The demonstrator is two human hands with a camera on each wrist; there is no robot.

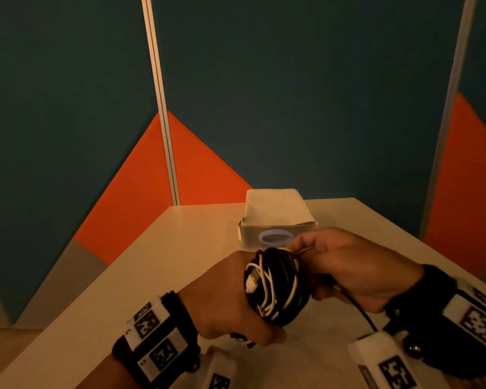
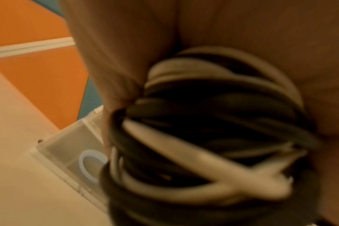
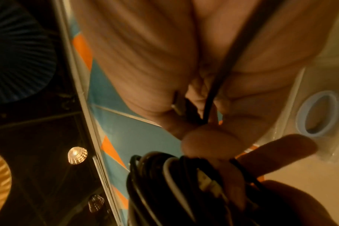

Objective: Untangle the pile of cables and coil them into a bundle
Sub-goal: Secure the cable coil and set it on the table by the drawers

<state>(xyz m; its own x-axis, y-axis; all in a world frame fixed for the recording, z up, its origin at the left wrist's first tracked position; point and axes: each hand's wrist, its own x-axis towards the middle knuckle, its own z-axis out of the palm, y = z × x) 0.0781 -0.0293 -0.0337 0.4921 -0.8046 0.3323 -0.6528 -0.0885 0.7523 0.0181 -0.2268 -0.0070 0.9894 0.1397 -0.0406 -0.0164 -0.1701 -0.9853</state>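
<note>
Under both my hands is the counter [image 1: 180, 248], and just beyond my right hand [image 1: 357, 273] stands a clear box [image 1: 278, 220]. My left hand [image 1: 227, 299] grips the bundle of cables [image 1: 275, 287], black and white loops wound around its fingers. My right hand, touching the bundle, pinches the loose black cable [image 1: 359, 310]; the cables look light, soft and springy, so I judge the free end needs tension close to the coil.

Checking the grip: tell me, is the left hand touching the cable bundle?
Touching. The head view shows the left hand wrapped round the cable bundle, fingers against its coils.
</note>
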